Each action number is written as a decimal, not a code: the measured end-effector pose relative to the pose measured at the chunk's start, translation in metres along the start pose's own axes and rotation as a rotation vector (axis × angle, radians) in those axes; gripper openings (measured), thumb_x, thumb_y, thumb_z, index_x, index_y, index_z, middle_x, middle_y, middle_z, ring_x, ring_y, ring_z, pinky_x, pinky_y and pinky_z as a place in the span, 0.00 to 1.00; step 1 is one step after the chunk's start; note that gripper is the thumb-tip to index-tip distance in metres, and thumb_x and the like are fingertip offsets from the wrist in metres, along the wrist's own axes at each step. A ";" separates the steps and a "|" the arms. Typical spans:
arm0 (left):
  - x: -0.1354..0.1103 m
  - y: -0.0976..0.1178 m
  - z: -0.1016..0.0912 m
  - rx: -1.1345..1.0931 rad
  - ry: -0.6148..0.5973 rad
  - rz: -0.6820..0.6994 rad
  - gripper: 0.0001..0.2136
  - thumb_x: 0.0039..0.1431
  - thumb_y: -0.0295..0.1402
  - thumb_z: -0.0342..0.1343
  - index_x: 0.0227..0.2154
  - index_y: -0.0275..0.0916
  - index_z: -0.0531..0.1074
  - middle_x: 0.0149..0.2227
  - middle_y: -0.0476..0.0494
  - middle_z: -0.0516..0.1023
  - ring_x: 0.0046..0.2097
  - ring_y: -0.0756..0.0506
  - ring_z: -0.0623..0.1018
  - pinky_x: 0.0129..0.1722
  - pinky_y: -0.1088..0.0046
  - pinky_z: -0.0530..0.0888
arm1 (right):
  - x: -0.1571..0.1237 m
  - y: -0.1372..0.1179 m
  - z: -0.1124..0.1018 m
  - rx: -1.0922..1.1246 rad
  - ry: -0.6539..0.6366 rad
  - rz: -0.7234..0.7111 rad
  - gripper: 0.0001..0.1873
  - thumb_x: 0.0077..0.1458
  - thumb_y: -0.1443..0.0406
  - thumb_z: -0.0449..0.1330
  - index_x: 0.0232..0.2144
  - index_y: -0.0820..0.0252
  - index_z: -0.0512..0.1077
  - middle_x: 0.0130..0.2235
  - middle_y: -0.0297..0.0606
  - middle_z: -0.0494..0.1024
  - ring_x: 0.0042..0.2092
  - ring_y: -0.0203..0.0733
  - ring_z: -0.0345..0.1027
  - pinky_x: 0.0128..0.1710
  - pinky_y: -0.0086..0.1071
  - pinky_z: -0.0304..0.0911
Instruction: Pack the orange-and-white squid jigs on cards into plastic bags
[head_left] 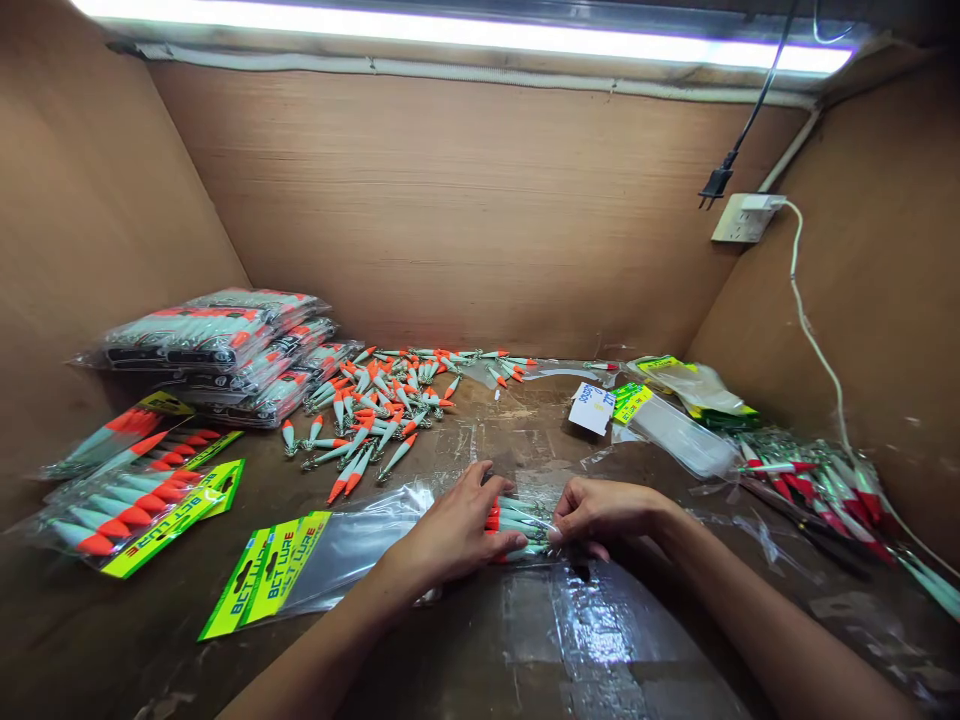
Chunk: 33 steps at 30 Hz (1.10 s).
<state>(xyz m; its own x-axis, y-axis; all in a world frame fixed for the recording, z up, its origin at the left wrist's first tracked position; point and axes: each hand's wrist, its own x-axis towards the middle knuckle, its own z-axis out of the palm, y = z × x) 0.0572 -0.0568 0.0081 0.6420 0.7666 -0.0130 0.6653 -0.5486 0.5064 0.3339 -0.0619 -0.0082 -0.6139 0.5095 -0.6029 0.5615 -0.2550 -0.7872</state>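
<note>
A row of pale green fishing lures (523, 520) with orange heads lies on the table in front of me, with shiny clear plastic about it. My left hand (466, 515) spans the orange-headed end, thumb on the near side and fingers on the far side. At the opposite end, where the hooks are, my right hand (592, 508) is closed in a pinch on the lures. Its fingertips partly cover the hooks. Just left of my left hand lie clear plastic bags (367, 545) with yellow-green header cards (262, 570).
Loose orange-and-pale lures (382, 400) form a pile at the back. Stacked packs (195, 335) and filled bags (139, 500) stand at left. On the right are a clear plastic box (686, 435), red-headed lures (817, 485) and a white cable (806, 310). A black plug (718, 182) hangs above.
</note>
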 end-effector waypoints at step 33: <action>0.009 -0.006 0.005 -0.142 0.129 0.107 0.12 0.58 0.37 0.62 0.44 0.43 0.71 0.47 0.47 0.71 0.47 0.44 0.73 0.47 0.69 0.69 | -0.005 -0.004 -0.002 -0.171 0.197 -0.101 0.34 0.49 0.49 0.65 0.48 0.71 0.70 0.35 0.37 0.72 0.29 0.21 0.58 0.25 0.12 0.52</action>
<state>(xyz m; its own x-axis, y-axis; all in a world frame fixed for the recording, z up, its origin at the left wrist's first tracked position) 0.0611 -0.0487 0.0003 0.6458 0.7480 0.1534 0.5296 -0.5835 0.6157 0.3358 -0.0616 -0.0023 -0.5613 0.6791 -0.4730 0.5987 -0.0614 -0.7986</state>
